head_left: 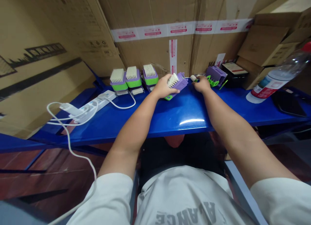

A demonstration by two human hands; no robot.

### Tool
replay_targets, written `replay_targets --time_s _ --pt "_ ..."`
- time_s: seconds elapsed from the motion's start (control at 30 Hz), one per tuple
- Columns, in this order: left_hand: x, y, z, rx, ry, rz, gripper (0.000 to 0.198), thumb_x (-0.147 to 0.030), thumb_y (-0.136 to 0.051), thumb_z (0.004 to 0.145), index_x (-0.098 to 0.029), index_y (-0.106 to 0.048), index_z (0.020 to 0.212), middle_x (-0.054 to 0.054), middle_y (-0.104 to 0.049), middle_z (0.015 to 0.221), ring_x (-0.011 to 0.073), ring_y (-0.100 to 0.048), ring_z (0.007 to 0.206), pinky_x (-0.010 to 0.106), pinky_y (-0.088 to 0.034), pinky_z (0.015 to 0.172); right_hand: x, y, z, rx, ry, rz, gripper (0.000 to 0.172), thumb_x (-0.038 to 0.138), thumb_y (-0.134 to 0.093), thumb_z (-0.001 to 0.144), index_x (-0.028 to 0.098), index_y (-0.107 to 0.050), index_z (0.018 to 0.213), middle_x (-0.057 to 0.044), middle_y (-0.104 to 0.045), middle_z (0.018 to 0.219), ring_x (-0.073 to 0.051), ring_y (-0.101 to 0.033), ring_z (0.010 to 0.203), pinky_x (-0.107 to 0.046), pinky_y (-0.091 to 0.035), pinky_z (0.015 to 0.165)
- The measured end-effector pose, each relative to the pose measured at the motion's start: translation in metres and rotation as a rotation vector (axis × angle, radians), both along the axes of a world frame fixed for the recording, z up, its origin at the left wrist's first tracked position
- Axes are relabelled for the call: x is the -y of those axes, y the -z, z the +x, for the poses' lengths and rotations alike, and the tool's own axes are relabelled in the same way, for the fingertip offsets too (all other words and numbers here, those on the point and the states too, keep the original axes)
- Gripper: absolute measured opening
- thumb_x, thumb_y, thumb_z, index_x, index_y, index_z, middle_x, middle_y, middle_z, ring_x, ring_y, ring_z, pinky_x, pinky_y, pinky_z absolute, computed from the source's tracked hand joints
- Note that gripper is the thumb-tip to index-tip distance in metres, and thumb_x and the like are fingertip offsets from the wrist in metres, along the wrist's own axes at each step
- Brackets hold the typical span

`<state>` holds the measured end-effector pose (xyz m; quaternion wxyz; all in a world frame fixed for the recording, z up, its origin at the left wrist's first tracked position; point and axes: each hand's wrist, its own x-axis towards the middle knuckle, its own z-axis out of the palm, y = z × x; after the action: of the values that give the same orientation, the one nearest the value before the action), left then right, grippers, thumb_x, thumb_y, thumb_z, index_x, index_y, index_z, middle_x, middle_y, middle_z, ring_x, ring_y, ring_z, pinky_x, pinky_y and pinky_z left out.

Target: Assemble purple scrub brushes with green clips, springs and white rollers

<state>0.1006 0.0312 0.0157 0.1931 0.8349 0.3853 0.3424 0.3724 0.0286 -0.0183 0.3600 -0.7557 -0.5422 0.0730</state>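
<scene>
My left hand (163, 88) is closed around a purple perforated plastic case (181, 84) with a white ribbed block (173, 80) against it and a green part below. Across from it, my right hand (202, 84) has its fingers closed around a small white cylinder (193, 78) with a green band. Beside the right hand lie a green plastic piece (213, 82) and another purple perforated case (217, 74). Left of my hands stand three purple-and-green units, one of them this nearest unit (150, 76), all with white ribbed tops.
The blue table (184, 116) backs onto cardboard boxes (150, 53). A white power strip (96, 104) with trailing cables lies at left. At right are a black box (234, 74), a plastic bottle (272, 81) and a dark flat object (288, 102).
</scene>
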Motion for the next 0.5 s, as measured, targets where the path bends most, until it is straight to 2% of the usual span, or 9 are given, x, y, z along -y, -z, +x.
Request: replay_targets --time_s 0.1,0.27,0.4,0.5 --pt "0.001 0.0 0.0 0.0 -0.004 0.0 0.074 -0.026 -0.101 0.07 -0.019 -0.073 0.138 0.009 -0.083 0.14 0.0382 -0.077 0.135 0.049 -0.059 0.123 -0.002 0.0 0.005 -0.055 -0.027 -0.019 0.069 0.027 -0.075 0.1 0.006 -0.069 0.166 -0.025 -0.071 0.171 -0.041 -0.067 0.162 -0.051 -0.051 0.137" --pt "0.005 -0.004 0.001 -0.01 -0.015 -0.01 0.077 -0.025 -0.101 0.07 -0.017 -0.072 0.141 0.011 -0.082 0.142 0.0386 -0.076 0.137 0.049 -0.057 0.124 -0.009 0.003 0.009 -0.03 -0.125 -0.036 0.069 0.032 -0.079 0.102 0.019 -0.071 0.169 -0.016 -0.071 0.174 -0.036 -0.066 0.164 -0.05 -0.051 0.139" --pt "0.008 -0.005 0.002 -0.003 -0.016 -0.021 0.077 -0.024 -0.1 0.07 -0.016 -0.072 0.141 0.012 -0.082 0.143 0.0382 -0.076 0.137 0.048 -0.057 0.124 -0.01 0.002 -0.002 0.144 -0.106 -0.171 0.077 0.045 -0.088 0.1 0.023 -0.07 0.171 -0.022 -0.067 0.176 -0.047 -0.066 0.162 -0.064 -0.053 0.136" --pt "0.008 -0.004 0.001 0.005 -0.013 -0.029 0.077 -0.026 -0.1 0.07 -0.018 -0.072 0.141 0.011 -0.082 0.144 0.0382 -0.077 0.138 0.049 -0.058 0.125 -0.009 0.001 -0.01 0.214 -0.093 -0.219 0.075 0.047 -0.09 0.1 0.021 -0.073 0.168 -0.025 -0.065 0.177 -0.049 -0.069 0.156 -0.063 -0.056 0.131"
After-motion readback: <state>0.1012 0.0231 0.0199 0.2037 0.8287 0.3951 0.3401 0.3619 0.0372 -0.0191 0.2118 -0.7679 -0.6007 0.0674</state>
